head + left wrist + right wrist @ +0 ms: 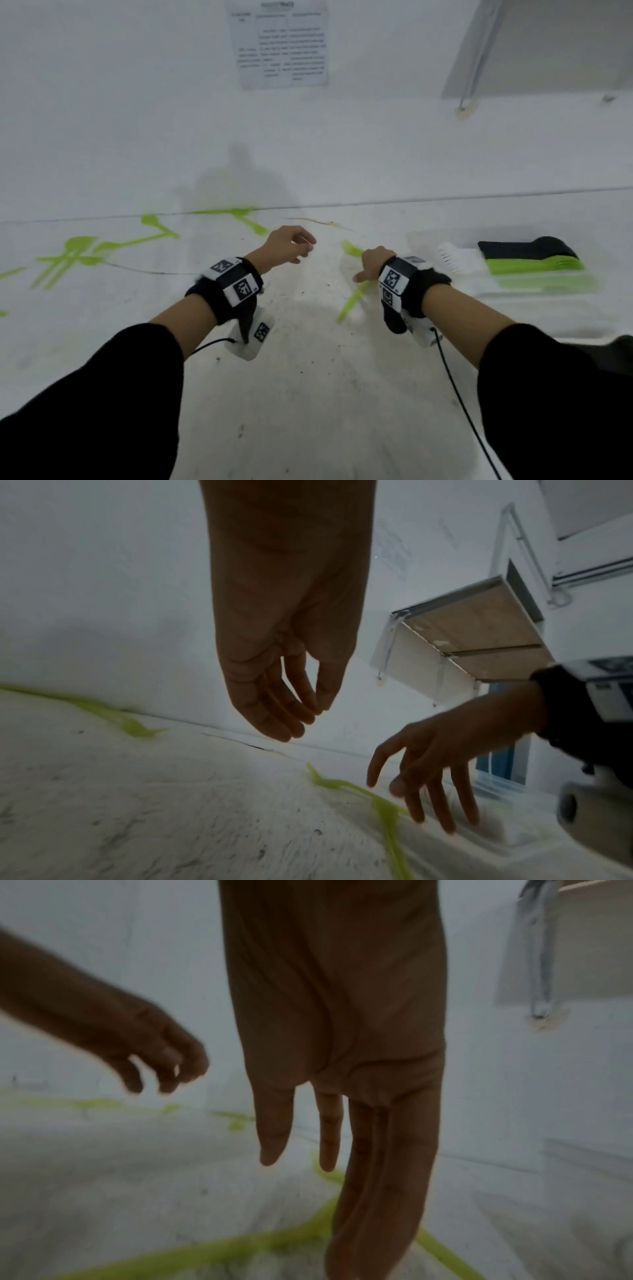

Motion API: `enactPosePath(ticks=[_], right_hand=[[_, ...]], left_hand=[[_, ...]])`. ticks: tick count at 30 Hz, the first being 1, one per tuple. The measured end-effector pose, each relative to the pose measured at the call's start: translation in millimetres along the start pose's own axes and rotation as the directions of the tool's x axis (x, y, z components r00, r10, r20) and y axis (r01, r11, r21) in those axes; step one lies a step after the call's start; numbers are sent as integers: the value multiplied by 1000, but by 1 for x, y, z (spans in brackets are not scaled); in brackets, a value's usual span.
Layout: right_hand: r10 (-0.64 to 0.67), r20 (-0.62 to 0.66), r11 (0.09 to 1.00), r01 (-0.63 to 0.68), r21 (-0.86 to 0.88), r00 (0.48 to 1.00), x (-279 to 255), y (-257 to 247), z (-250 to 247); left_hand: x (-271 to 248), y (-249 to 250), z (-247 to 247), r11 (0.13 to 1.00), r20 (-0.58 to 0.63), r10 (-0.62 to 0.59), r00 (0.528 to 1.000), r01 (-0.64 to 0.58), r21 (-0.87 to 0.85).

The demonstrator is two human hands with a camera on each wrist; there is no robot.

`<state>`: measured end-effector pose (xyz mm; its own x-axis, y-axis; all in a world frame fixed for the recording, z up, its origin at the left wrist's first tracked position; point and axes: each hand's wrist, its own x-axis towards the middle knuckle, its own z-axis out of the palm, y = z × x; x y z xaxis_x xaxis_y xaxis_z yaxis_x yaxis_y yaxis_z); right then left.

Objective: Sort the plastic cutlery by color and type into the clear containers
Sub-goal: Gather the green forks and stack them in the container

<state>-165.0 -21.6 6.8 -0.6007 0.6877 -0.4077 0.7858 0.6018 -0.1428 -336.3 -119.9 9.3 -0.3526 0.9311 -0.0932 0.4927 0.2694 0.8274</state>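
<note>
My right hand (364,270) reaches down over green plastic cutlery (352,301) lying on the white table. In the right wrist view its fingers (377,1177) point straight down, spread, above two crossed green pieces (240,1250). The left wrist view shows the right hand's fingertips (445,823) near the table beside a green piece (387,813). Whether they touch it is blurred. My left hand (301,250) hovers left of it, fingers loosely curled (291,723), holding nothing. Clear containers (548,291) sit at the right with stacks of green (534,267), black (534,248) and white cutlery (455,260).
Several more green pieces (82,250) lie scattered over the left and back of the table, near the wall. A printed sheet (277,44) hangs on the wall. A black cable (459,397) trails from my right wrist across the table front.
</note>
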Motion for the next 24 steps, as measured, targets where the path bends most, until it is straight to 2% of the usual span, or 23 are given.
enactPosePath(ticks=[4, 8, 10, 14, 16, 19, 21, 24], right_hand=[[55, -24, 998, -55, 11, 998, 18, -4, 13], [73, -110, 994, -64, 88, 991, 25, -1, 11], [112, -175, 976, -75, 206, 978, 24, 5, 7], [188, -302, 868, -15, 496, 934, 24, 22, -8], [206, -396, 809, 72, 583, 895, 26, 30, -14], [230, -472, 642, 232, 731, 851, 29, 32, -17], [220, -481, 563, 292, 773, 849, 32, 28, -16], [159, -489, 529, 344, 776, 858, 42, 7, -12]], left_hand=[[40, 1, 14, 998, -38, -39, 999, 40, 44], [81, -7, 37, 963, 13, -150, 989, 143, 227], [96, -12, 51, 936, 40, -188, 981, 167, 311], [108, -10, 75, 908, 37, -136, 990, 110, 405], [110, -7, 82, 922, 61, -98, 993, 68, 381], [108, -5, 87, 954, 68, -41, 997, 19, 300], [106, -7, 83, 985, 57, -32, 998, 22, 171], [94, -12, 63, 985, 54, -108, 993, 115, -126]])
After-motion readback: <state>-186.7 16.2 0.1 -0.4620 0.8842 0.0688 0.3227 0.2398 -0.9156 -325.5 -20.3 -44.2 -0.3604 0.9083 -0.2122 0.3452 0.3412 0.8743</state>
